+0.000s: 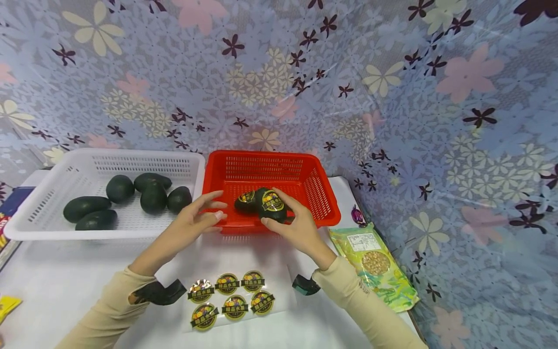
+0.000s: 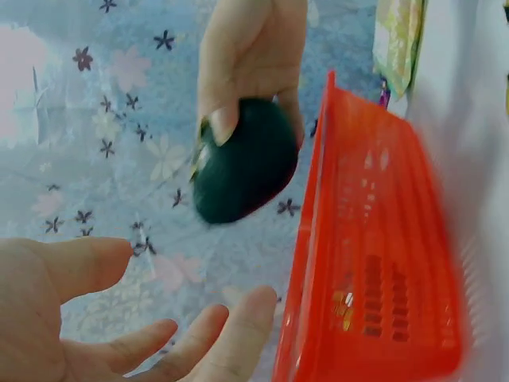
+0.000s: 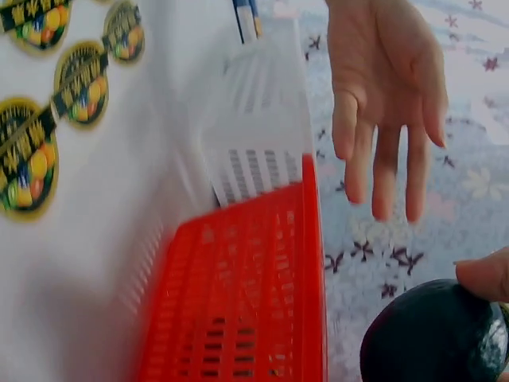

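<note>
Our right hand [image 1: 296, 228] grips a stickered avocado [image 1: 272, 206] over the red basket [image 1: 322, 203], beside another labelled avocado [image 1: 245, 201]. Left hand [image 1: 196, 218] released, fingers straight at the basket's front rim. Risk: a thumb rubbing the sticker could lift its edge.

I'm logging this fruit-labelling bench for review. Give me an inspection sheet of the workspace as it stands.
Surface: white table, bare in front.
Job's things: red basket holds one stickered avocado; a second avocado is over it; sticker sheet has six labels; white basket holds six plain avocados.
Clutter: green snack packet, yellow wrapper at left edge.
Grippers: right hand grips the second avocado; left hand open beside the red basket.
Cables: nothing seen.
Surroundings: flowered cloth backdrop.
</note>
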The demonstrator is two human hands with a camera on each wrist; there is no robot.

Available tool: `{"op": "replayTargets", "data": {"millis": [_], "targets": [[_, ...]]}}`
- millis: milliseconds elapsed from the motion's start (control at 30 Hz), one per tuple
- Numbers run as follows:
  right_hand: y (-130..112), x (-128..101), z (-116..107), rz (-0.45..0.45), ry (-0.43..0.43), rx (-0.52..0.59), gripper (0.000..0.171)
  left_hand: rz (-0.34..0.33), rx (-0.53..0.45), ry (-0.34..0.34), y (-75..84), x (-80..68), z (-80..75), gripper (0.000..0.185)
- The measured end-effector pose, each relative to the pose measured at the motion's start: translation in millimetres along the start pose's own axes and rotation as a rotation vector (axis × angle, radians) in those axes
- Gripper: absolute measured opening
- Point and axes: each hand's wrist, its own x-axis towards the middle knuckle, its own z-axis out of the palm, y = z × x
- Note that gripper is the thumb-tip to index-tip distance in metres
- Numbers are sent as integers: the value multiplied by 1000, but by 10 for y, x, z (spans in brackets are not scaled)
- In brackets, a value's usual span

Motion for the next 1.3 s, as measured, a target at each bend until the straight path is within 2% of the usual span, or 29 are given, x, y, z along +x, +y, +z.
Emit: {"op": "replayTargets", "data": {"millis": [133, 300, 433, 567, 700, 833, 1000, 1133, 1300], "targets": [[66, 84, -94, 51, 12, -30, 72, -63, -2, 22, 26, 29, -184, 61], [158, 213, -183, 125, -8, -49, 72, -158, 19, 57, 31, 23, -504, 67], [222, 322, -226, 155, -34, -74, 74, -213, 128, 108, -14, 43, -780, 71], [291, 432, -257, 159, -60, -168, 76, -300, 290, 203, -52, 84, -1032, 80], [337, 512, -267, 177, -123, -258, 82, -387, 373, 250, -102, 105, -1227, 86], [364, 579, -244, 200, -184, -329, 83, -460, 427, 186, -154, 150, -1335, 88], [392, 654, -191, 257, -273, -388, 75, -540, 471, 105, -204, 222, -1379, 91], [407, 692, -146, 280, -334, -431, 75, -567, 472, 61, -231, 247, -1408, 90], [417, 717, -109, 314, -355, -440, 74, -576, 457, 2, -221, 270, -1458, 88]]}}
